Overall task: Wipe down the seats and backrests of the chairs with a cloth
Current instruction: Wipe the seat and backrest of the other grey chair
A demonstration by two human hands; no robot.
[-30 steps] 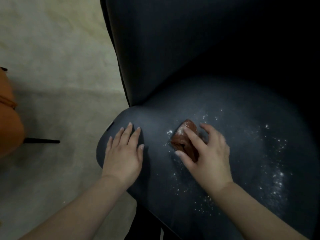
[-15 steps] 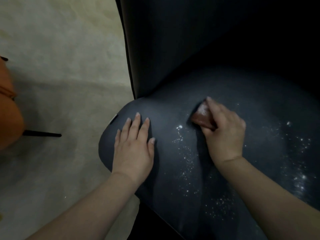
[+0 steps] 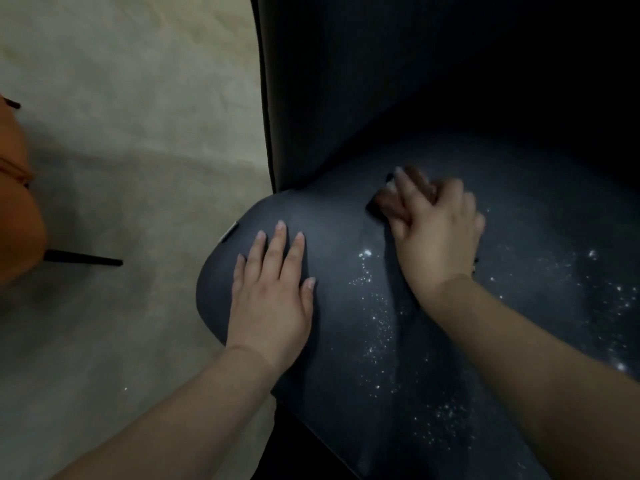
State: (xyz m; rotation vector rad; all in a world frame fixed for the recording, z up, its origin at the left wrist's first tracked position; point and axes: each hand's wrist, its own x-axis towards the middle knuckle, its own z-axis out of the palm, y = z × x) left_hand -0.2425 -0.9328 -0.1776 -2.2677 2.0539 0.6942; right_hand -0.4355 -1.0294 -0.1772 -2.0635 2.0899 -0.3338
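Pressing flat on seat (image 3: pixel 346 323), left hand (image 3: pixel 273 299) spread, right hand (image 3: pixel 438 237) gripping cloth (image 3: pixel 388 202)

Matt dark seat (image 3: pixel 346 341) — powder-flecked; soft brown cloth (image 3: pixel 389 202)

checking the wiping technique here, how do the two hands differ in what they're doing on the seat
The left hand lies flat with straight fingers on the bare seat near its left edge; the right hand grips a brown cloth close to the backrest. The left hand holds nothing, the right holds the cloth. The left hand looks sharp, the right looks blurred. Both rest on the same dark seat, which is speckled with white specks.
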